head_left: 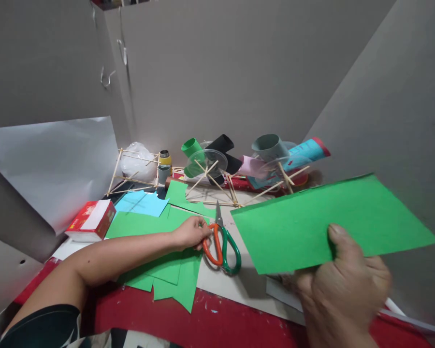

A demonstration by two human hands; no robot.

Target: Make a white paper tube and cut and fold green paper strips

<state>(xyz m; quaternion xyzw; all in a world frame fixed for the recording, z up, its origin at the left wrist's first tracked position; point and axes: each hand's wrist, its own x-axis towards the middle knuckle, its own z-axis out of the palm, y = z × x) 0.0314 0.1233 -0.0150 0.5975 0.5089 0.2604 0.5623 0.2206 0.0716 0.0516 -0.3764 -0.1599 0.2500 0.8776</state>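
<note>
My left hand (192, 233) is closed at the edge of the orange handle of a pair of scissors (233, 251). The scissors have one orange and one green handle, and their blades point away from me with the tips together. My right hand (348, 285) grips a large green sheet of paper (297, 222), thumb on top and fingers beneath, raised above the table. Under my left forearm lie several cut green paper pieces (174, 290), overlapping. A light blue paper piece (142, 203) rests behind them.
Wheel-like models of sticks, clear discs (206, 163) and paper tubes (268, 147) stand at the back. A stick frame (112, 176), a plastic bag (137, 159), a yellow bottle (165, 158) and a red tissue box (90, 221) are at left. Grey partitions (239, 72) enclose the red table (159, 319).
</note>
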